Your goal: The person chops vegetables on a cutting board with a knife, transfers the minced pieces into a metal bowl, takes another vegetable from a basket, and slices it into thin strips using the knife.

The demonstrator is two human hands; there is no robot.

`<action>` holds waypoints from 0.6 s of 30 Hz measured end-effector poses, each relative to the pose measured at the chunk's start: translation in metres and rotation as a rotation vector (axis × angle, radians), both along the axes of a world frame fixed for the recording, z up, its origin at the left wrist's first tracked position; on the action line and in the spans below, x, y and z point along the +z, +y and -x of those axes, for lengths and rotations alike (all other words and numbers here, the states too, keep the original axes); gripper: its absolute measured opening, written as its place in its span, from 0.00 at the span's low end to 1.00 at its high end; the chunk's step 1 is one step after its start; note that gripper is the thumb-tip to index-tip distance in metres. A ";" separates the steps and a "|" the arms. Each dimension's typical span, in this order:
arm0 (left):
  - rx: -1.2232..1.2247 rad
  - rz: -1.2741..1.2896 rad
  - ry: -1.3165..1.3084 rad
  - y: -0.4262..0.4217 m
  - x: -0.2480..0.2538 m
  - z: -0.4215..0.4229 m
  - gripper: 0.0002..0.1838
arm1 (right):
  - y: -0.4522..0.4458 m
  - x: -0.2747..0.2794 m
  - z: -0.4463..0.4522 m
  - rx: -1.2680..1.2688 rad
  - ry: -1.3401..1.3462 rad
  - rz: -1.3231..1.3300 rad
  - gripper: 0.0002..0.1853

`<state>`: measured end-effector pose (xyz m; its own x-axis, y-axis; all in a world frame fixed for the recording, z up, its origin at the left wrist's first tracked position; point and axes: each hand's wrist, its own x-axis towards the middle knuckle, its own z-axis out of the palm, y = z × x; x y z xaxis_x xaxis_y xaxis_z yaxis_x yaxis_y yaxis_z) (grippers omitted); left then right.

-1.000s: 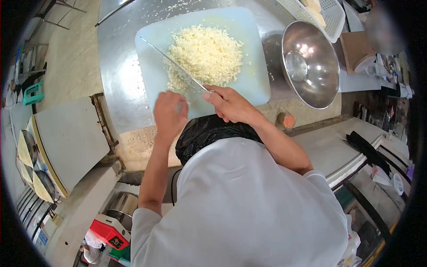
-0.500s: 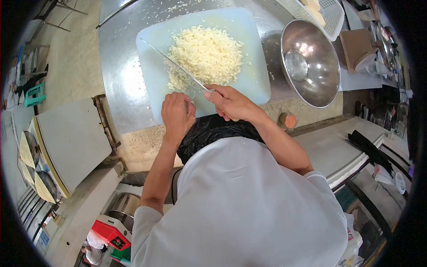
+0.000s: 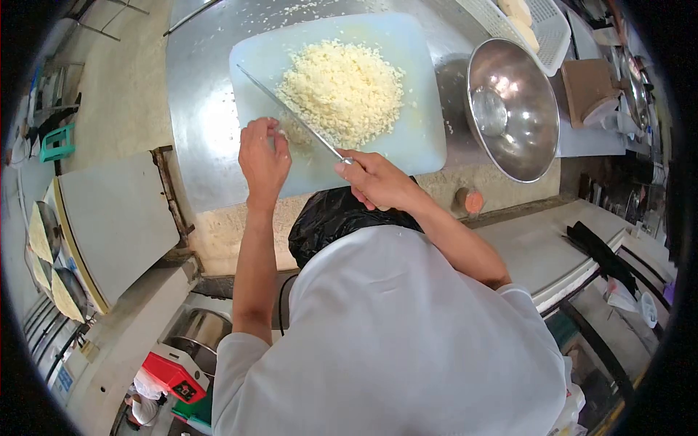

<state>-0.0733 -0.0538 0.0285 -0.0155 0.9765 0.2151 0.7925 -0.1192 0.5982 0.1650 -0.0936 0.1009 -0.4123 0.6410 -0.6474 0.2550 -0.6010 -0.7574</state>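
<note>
- Centrally, a heap of finely chopped white food (image 3: 342, 91) lies on the pale cutting board (image 3: 425, 142), which rests on the metal table (image 3: 200, 138).
- The right hand (image 3: 379, 182) grips the handle of the knife (image 3: 291, 112); its blade slants across the board, along the heap's left border. Whether the edge touches the board cannot be told.
- The left hand (image 3: 263, 160) is held over the board's near-left part, fingers loosely bent and thumb apart, with nothing seen between them.
- Principal hazard (judged): a cut to the left fingertips, caused by their nearness to the blade should it swing leftward.
- Secondary hazard: spillage, since a broad sweep could carry bits over the board's rim; scattered crumbs already dot the table beyond.
- Further hazard: the metal bowl (image 3: 518, 116) stands near the table's front edge, where a knock from the right arm might shift it.
- Containers: the bowl, just right of the board, shows bare, reflective metal inside, without visible contents. Behind it, a white perforated basket (image 3: 554, 45) holds pale, rounded pieces (image 3: 518, 16), partly cropped by the frame and too indistinct to identify.
</note>
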 end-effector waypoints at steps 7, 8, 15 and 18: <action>-0.120 0.065 0.081 0.018 0.002 0.005 0.09 | 0.003 0.003 0.006 0.036 -0.001 0.008 0.35; -0.128 0.059 0.066 0.019 0.003 0.005 0.09 | 0.006 0.001 0.007 0.039 0.008 0.003 0.35; -0.131 0.069 0.004 0.012 0.000 0.011 0.09 | 0.006 -0.005 0.016 0.055 0.045 0.019 0.34; -0.105 0.078 -0.003 0.004 -0.001 0.018 0.09 | 0.004 0.014 0.022 0.077 -0.003 0.048 0.32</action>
<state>-0.0915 -0.0503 0.0278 0.0875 0.9865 0.1387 0.7762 -0.1548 0.6112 0.1425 -0.0892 0.1147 -0.4574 0.5754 -0.6780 0.3038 -0.6155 -0.7272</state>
